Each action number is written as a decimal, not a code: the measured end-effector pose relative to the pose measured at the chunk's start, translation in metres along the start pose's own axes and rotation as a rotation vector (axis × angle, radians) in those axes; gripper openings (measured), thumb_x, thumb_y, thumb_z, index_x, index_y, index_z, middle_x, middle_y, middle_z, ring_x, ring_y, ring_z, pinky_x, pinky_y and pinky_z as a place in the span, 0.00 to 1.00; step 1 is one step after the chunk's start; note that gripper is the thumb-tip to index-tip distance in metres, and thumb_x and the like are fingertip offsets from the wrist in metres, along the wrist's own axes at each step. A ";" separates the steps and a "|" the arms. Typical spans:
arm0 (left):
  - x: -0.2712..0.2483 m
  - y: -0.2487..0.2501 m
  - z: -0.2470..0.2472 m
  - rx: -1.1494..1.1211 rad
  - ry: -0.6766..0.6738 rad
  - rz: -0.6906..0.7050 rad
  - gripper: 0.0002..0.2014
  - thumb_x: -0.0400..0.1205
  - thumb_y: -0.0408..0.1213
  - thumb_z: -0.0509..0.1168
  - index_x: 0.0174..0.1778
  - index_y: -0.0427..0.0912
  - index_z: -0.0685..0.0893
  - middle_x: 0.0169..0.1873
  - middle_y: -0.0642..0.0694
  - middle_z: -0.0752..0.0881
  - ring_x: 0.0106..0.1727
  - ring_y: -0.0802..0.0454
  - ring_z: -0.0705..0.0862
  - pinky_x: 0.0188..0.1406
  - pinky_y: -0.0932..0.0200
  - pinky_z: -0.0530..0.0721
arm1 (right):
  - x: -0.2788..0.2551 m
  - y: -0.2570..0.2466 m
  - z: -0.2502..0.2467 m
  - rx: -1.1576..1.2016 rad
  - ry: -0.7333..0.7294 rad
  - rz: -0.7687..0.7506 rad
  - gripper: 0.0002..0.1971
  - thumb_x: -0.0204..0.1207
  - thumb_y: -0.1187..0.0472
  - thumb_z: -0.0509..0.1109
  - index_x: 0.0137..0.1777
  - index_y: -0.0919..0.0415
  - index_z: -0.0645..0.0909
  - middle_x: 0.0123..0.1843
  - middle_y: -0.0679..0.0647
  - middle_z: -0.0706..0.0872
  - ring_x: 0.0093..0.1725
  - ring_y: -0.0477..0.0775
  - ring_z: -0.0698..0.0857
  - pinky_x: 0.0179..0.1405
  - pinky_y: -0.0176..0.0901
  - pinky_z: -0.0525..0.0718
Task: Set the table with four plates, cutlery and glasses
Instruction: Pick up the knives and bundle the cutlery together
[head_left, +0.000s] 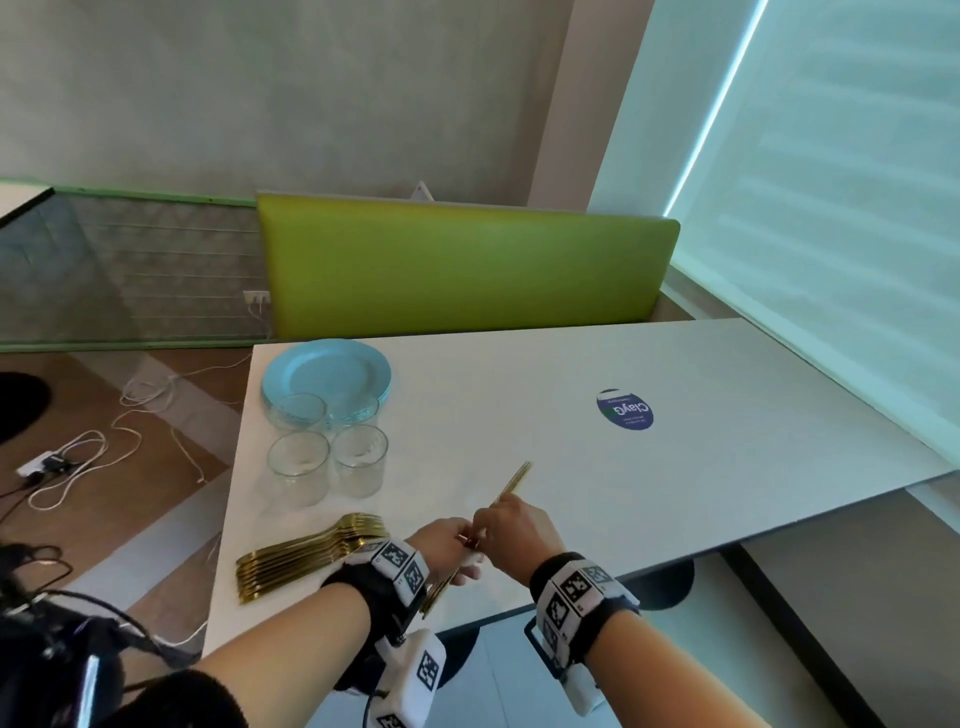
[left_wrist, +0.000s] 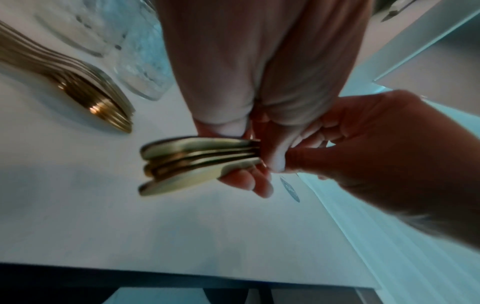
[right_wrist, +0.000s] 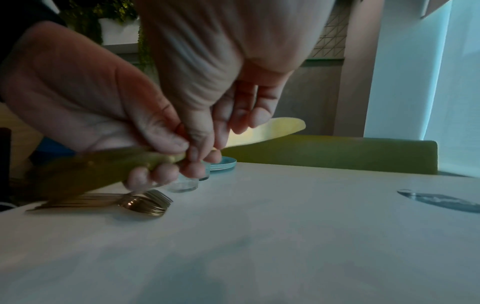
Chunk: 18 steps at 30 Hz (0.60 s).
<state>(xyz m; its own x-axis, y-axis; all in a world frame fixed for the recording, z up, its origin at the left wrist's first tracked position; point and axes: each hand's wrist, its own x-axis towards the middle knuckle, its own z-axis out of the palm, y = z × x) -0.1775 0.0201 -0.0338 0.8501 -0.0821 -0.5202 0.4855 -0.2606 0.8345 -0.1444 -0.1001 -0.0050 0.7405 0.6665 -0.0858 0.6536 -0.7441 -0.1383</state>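
A bundle of gold knives (left_wrist: 197, 162) is held just above the near edge of the white table (head_left: 649, 478), its handle ends fanned out toward the left wrist camera and its blades (head_left: 514, 480) pointing away over the tabletop. The left hand (head_left: 449, 545) grips the bundle, fingers curled under the handles and thumb on top. The right hand (head_left: 514, 530) meets it from the other side, thumb and forefinger pinching the knives at the same spot, so that the two hands touch; in the right wrist view one blade (right_wrist: 267, 131) sticks out past the right fingers (right_wrist: 257, 115), the other fingers loosely bent above it. How many knives the right hand pinches cannot be told. Just left of the hands a stack of gold forks (head_left: 306, 553) lies flat on the table, tines toward the far side. Beyond the forks stand four clear glasses (head_left: 298, 467) in a tight square, and behind them, touching or nearly so, a stack of light blue plates (head_left: 327, 371) sits by the table's far left corner. A round blue sticker (head_left: 625, 409) is on the tabletop well to the right. Behind the table is a green bench back (head_left: 462, 265); white cables (head_left: 130, 415) lie on the floor to the left.
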 end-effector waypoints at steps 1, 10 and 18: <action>-0.003 -0.009 -0.004 0.033 0.028 -0.015 0.07 0.81 0.26 0.58 0.46 0.43 0.76 0.36 0.47 0.80 0.33 0.55 0.81 0.24 0.70 0.74 | 0.000 -0.006 0.001 0.002 -0.031 0.019 0.12 0.79 0.60 0.64 0.59 0.57 0.84 0.55 0.56 0.88 0.62 0.53 0.79 0.56 0.46 0.81; -0.041 -0.085 -0.066 0.798 0.183 -0.022 0.27 0.84 0.27 0.51 0.79 0.51 0.67 0.71 0.39 0.76 0.73 0.44 0.75 0.68 0.61 0.72 | -0.007 -0.036 0.011 0.026 -0.051 0.159 0.14 0.80 0.50 0.65 0.59 0.55 0.84 0.59 0.52 0.86 0.64 0.50 0.77 0.59 0.43 0.78; -0.056 -0.123 -0.087 0.789 0.347 -0.099 0.22 0.81 0.25 0.52 0.72 0.35 0.74 0.61 0.38 0.80 0.63 0.43 0.81 0.59 0.60 0.77 | -0.008 -0.046 0.014 0.029 -0.030 0.246 0.14 0.80 0.49 0.64 0.57 0.55 0.85 0.57 0.52 0.87 0.63 0.49 0.79 0.57 0.42 0.79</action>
<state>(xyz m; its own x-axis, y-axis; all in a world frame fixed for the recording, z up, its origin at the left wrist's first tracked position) -0.2673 0.1400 -0.0913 0.8881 0.2411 -0.3914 0.3864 -0.8528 0.3513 -0.1825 -0.0703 -0.0119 0.8717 0.4665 -0.1499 0.4487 -0.8829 -0.1380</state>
